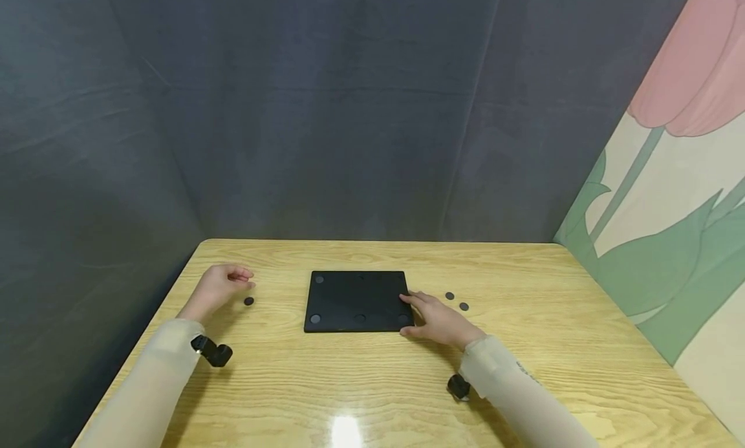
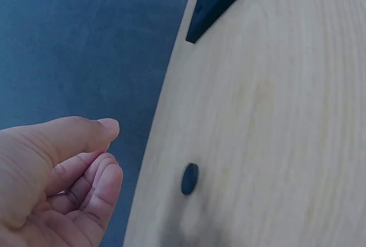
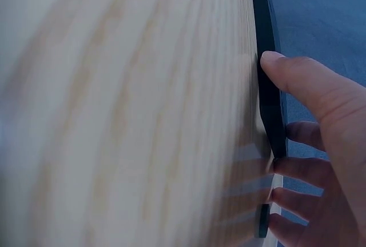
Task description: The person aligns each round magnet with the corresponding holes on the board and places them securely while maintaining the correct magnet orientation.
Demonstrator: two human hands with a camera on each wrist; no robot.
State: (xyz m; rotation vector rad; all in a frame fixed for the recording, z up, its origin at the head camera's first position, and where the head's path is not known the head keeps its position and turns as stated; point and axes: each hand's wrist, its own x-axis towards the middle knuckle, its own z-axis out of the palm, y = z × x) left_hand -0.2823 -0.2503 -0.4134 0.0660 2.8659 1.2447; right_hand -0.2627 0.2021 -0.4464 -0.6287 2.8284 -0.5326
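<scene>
Filling the back of my head view is one dark curtain (image 1: 326,125), ahead of one wood-grain table (image 1: 279,383). To the right stands one painted wall (image 1: 658,254) with a pink tulip on it. One black panel (image 1: 349,296) lies flat near the table's middle, and I count at least four round marks on it; whether discs or recesses, I can't tell. Of my two hands, the right hand (image 1: 436,317) grips the panel's right end, thumb against the near edge; the left hand (image 1: 220,286) is released, its fingers loosely bent. Two black wrist cameras (image 1: 215,352) show, one per wrist. Smallest are three loose dark discs: one left disc (image 1: 249,301) just beside the left hand's fingertips and two right discs (image 1: 464,306) beyond the right hand, near each other but apart.
</scene>
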